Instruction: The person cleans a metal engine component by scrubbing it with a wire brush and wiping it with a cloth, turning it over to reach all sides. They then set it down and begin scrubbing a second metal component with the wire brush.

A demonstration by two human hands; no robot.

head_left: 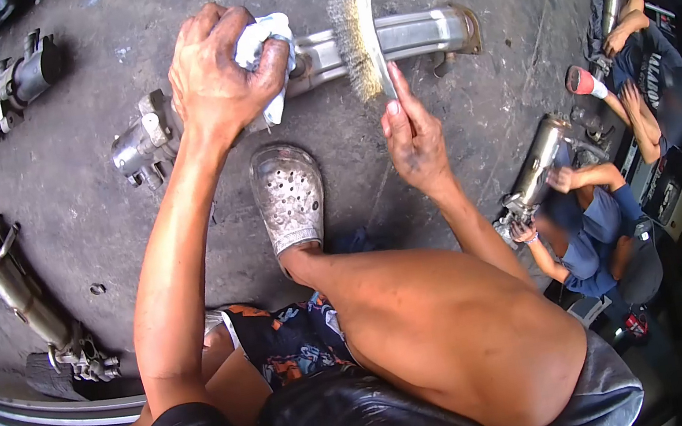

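Observation:
My left hand is closed around a crumpled white rag. It sits over the near middle of a long metal engine part, which has a ribbed silvery body, a brownish flange at the right end and a valve-like housing at the left end. My right hand grips the handle of a wire brush, thumb and fingers along it. The brush stands nearly upright, its bristles facing left and overlapping the ribbed body. Under the left hand, part of the metal piece is hidden.
A grey clog on my foot is just below the part. Similar metal parts lie on the dark floor at left and upper left. At right, two people handle other metal cylinders.

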